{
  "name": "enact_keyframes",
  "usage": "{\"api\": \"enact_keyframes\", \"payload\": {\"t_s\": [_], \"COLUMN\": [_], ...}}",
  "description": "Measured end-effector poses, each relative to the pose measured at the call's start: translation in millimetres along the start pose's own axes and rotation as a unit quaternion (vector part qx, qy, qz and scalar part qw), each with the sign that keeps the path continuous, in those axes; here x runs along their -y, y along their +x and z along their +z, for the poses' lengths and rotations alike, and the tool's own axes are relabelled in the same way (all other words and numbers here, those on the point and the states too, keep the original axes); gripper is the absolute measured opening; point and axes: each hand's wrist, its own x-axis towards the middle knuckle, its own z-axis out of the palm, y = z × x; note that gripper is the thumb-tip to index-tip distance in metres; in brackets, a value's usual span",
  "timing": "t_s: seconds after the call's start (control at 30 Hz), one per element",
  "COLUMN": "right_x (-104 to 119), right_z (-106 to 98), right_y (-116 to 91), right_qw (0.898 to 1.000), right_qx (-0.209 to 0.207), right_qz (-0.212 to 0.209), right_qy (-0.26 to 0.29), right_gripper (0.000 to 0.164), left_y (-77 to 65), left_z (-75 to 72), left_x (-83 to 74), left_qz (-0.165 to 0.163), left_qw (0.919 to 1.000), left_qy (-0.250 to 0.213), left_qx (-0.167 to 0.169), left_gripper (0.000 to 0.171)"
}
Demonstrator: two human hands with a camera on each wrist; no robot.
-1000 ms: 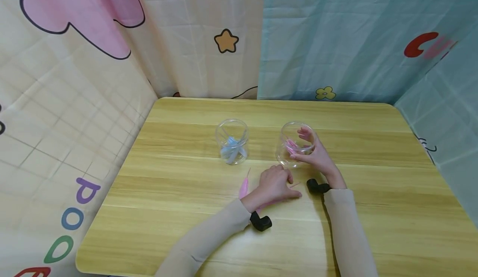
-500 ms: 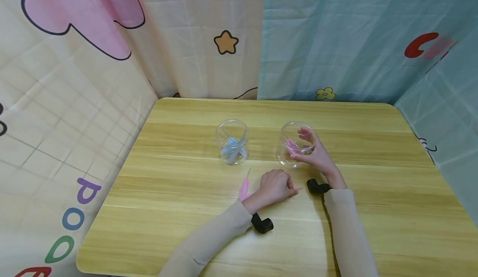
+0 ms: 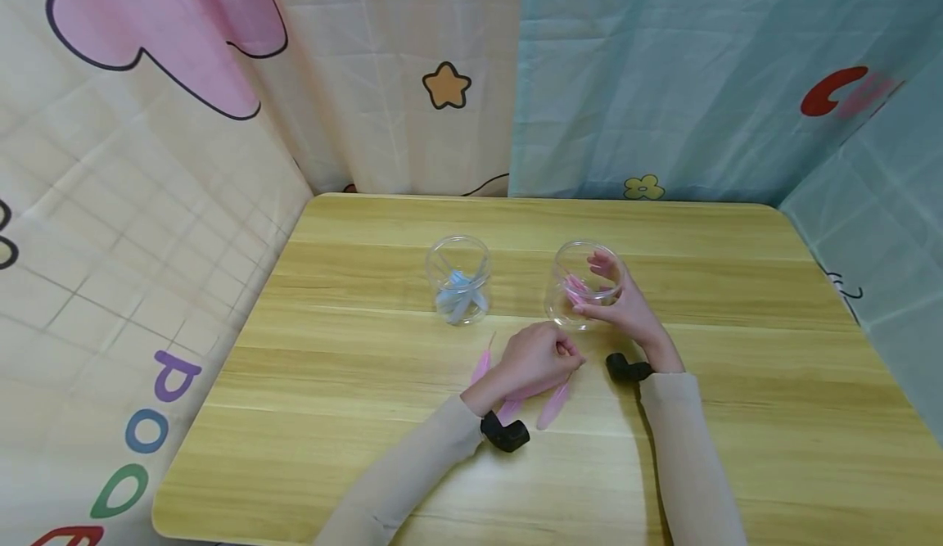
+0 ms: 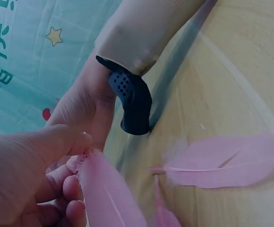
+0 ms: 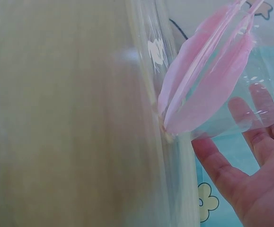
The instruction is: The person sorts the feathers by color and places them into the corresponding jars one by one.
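My left hand (image 3: 536, 358) pinches a pink feather (image 4: 110, 194) by its quill end, between thumb and fingers. In the head view the feather's blade hangs down toward the near side, just in front of the right cup. My right hand (image 3: 629, 309) holds that clear cup (image 3: 554, 304) from its right side, thumb in front and fingers spread round the back. Inside it stand pink feathers (image 5: 212, 80), quills up. Another pink feather (image 4: 226, 161) lies on the table below my left hand, and one more (image 3: 481, 366) shows left of my wrist, partly hidden.
A second clear cup (image 3: 442, 300) with light blue feathers (image 3: 460, 292) in it stands to the left. The wooden table (image 3: 773, 415) has printed curtains (image 3: 626, 79) along its back and sides. Black wrist mounts (image 3: 505, 433) stick out from both cuffs.
My left hand has picked a pink feather up off the table and moved slightly up and left, its blade swinging into view below. The right hand stays on its cup.
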Motion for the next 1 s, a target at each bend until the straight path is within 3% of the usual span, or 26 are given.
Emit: {"api": "enact_keyframes", "payload": {"t_s": [0.23, 0.37, 0.43, 0.53, 0.67, 0.8, 0.9, 1.0], "right_x": [1, 1, 1, -1, -3, -4, -2, 0], "right_z": [0, -1, -2, -1, 0, 2, 2, 1], "right_y": [0, -1, -1, -1, -2, -3, -2, -1], "right_qw": [1.0, 1.0, 1.0, 1.0, 1.0, 1.0, 1.0, 1.0], "right_qx": [0.004, 0.007, 0.007, 0.006, 0.002, 0.002, 0.003, 0.004], "right_qz": [0.0, -0.004, -0.001, 0.006, 0.017, 0.026, 0.027, 0.028], "right_qy": [-0.001, -0.005, -0.006, 0.0, 0.009, 0.01, 0.01, 0.011], "right_gripper": [0.085, 0.085, 0.086, 0.087, 0.087, 0.087, 0.087, 0.086], "left_y": [3.6, 10.0, 14.3, 22.4, 34.8, 48.2, 56.8, 60.0], "left_z": [-20.4, -33.9, -41.4, -52.4, -65.3, -73.4, -76.2, -77.6], "left_x": [-7.7, -15.1, -19.3, -25.0, -32.3, -37.0, -39.4, -43.6], "left_qz": [0.03, 0.062, 0.082, 0.099, 0.099, 0.095, 0.094, 0.094], "left_qw": [0.9943, 0.9788, 0.9653, 0.9372, 0.8892, 0.8417, 0.8199, 0.8098], "left_qy": [-0.098, -0.175, -0.217, -0.285, -0.372, -0.444, -0.478, -0.492], "left_qx": [-0.03, -0.087, -0.121, -0.174, -0.247, -0.292, -0.301, -0.306], "left_gripper": [0.013, 0.014, 0.013, 0.013, 0.016, 0.019, 0.021, 0.021]}}
